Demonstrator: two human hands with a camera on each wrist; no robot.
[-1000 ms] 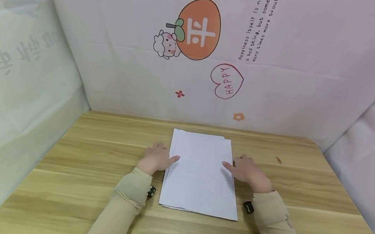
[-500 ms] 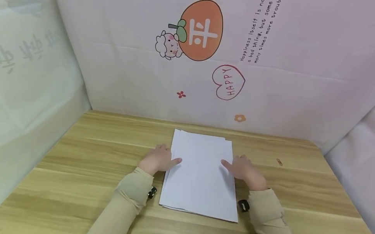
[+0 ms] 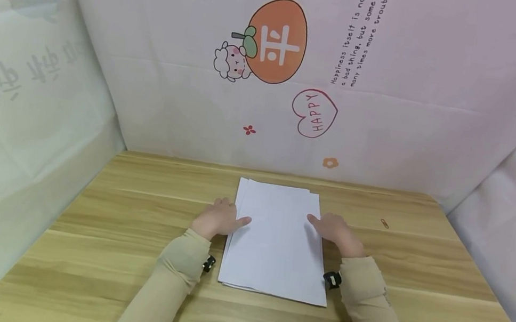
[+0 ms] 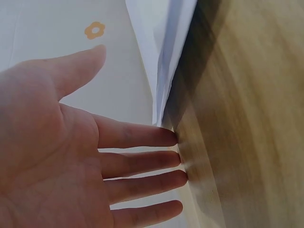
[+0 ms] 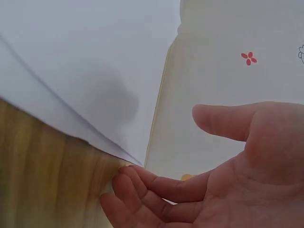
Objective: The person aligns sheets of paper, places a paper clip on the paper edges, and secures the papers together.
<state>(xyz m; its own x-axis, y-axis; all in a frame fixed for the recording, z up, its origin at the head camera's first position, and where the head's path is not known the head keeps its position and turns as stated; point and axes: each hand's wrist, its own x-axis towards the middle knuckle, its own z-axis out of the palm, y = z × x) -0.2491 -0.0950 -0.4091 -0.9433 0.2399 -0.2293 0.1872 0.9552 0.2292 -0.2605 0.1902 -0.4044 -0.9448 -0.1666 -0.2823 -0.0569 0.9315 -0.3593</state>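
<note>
A loose stack of white paper sheets lies on the wooden table in the head view, its sheets slightly out of line at the left and top edges. My left hand is at its left edge; in the left wrist view the straight fingertips reach down to the tabletop beside the paper, thumb apart. Along the right edge is my right hand. Its fingers bend loosely at the corner of the paper in the right wrist view, while its thumb stands off the sheets.
A small paper clip lies on the table to the right of my right hand. White printed cloth hangs behind the table and at both sides. Dark wrist devices sit on the inner side of each forearm.
My right hand and forearm have shifted a little left toward the paper, and its thumb has risen slightly. The left hand and the stack have hardly moved.
</note>
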